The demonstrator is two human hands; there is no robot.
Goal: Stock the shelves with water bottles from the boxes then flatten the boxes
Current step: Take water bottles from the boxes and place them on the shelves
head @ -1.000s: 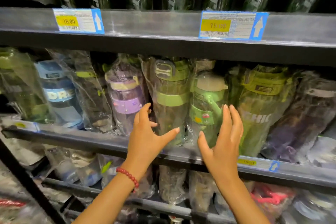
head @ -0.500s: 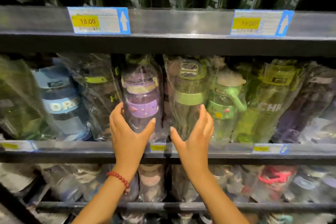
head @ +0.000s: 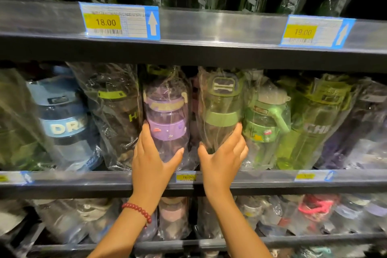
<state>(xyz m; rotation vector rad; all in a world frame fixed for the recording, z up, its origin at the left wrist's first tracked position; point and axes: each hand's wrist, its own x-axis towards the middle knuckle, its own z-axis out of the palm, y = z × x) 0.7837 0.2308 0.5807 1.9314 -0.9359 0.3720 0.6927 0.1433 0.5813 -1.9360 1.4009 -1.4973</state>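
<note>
At the front edge of the middle shelf (head: pixel 83 182), the left hand (head: pixel 151 163) cups the bagged purple water bottle (head: pixel 166 119) with fingers spread, while the right hand (head: pixel 222 161) wraps spread fingers around the neighbouring green-collared clear bottle (head: pixel 219 111).

Dim overall, light coming from above and in front. Glare streaking along the shelf rail (head: pixel 209 25) and bouncing off the plastic wrap (head: pixel 117 115) on the bottles. Top row sinking into near-black. Wide-angle bending the rails at the edges. Right price tag (head: pixel 314 31) and far-left bottles smearing with blur; bottom shelf going soft and murky.
</note>
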